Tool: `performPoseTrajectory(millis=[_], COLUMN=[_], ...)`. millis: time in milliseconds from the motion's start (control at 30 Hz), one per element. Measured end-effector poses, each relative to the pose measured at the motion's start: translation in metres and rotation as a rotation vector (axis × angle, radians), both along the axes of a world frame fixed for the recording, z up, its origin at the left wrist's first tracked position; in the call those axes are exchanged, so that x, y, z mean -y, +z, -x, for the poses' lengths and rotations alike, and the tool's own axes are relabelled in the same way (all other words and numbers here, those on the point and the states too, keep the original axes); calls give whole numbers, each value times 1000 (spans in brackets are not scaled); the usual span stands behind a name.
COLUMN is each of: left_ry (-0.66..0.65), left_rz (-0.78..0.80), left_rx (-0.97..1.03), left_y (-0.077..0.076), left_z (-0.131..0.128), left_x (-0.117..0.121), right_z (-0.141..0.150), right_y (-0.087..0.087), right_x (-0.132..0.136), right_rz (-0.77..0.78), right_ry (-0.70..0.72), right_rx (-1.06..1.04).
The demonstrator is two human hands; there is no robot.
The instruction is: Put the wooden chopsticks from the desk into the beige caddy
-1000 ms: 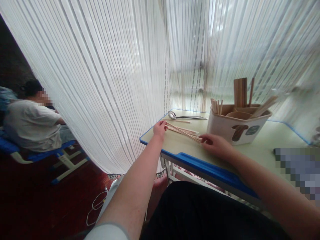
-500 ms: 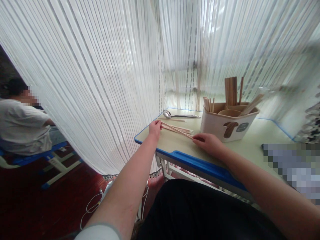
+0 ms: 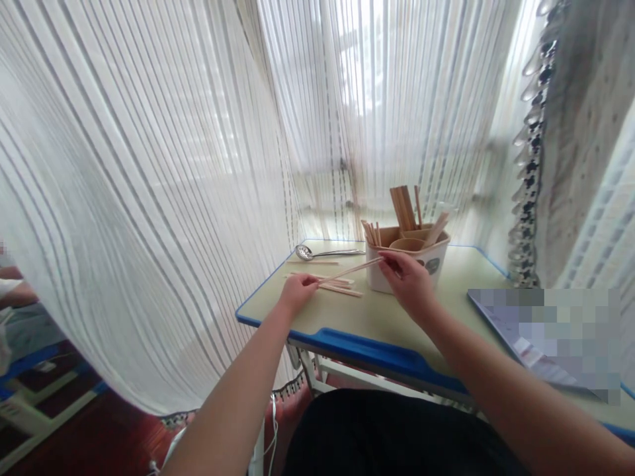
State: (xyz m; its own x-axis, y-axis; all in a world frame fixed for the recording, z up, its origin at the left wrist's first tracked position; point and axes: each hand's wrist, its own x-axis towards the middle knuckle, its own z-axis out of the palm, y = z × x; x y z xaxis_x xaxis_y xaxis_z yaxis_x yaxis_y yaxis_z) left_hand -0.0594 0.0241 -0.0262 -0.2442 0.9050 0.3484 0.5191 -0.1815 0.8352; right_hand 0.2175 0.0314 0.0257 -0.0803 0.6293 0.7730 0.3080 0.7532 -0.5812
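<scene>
My left hand [image 3: 297,292] pinches one end of a light wooden pair of chopsticks [image 3: 350,270]. At the other end, the fingers of my right hand [image 3: 409,281] are closed on the same pair, which slants up to the right above the desk. Several loose chopsticks [image 3: 344,291] lie on the desk beneath and beside it. Just behind my right hand stands a white utensil holder [image 3: 380,274] with a tan inside; my hand covers part of its front. Light sticks, dark brown chopsticks [image 3: 403,207] and flat pale pieces [image 3: 436,230] stick up from its compartments.
A metal slotted ladle [image 3: 304,252] lies at the desk's back left, near a single chopstick [image 3: 317,262]. On the right is a blurred flat object [image 3: 540,344]. The desk [image 3: 317,316] has a blue edge. White striped curtains [image 3: 198,165] hang around it.
The pair of chopsticks has been lifted off the desk, its right end now raised by my right hand. My view has turned right, bringing more of the blurred object in.
</scene>
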Motion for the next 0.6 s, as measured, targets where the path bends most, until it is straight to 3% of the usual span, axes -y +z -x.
performPoseTrajectory(millis=[100, 400, 600], left_ry=[-25, -59, -97], left_rz=[-9, -31, 26], left_rx=[-50, -183, 41], left_y=[-1, 1, 3], left_z=[-2, 2, 1], left_x=[0, 2, 5], right_z=[0, 5, 2], right_y=[1, -6, -4], right_x=[2, 5, 4], right_rz=[-45, 53, 145], right_ry=[-7, 83, 87], right_rx=[1, -193, -241])
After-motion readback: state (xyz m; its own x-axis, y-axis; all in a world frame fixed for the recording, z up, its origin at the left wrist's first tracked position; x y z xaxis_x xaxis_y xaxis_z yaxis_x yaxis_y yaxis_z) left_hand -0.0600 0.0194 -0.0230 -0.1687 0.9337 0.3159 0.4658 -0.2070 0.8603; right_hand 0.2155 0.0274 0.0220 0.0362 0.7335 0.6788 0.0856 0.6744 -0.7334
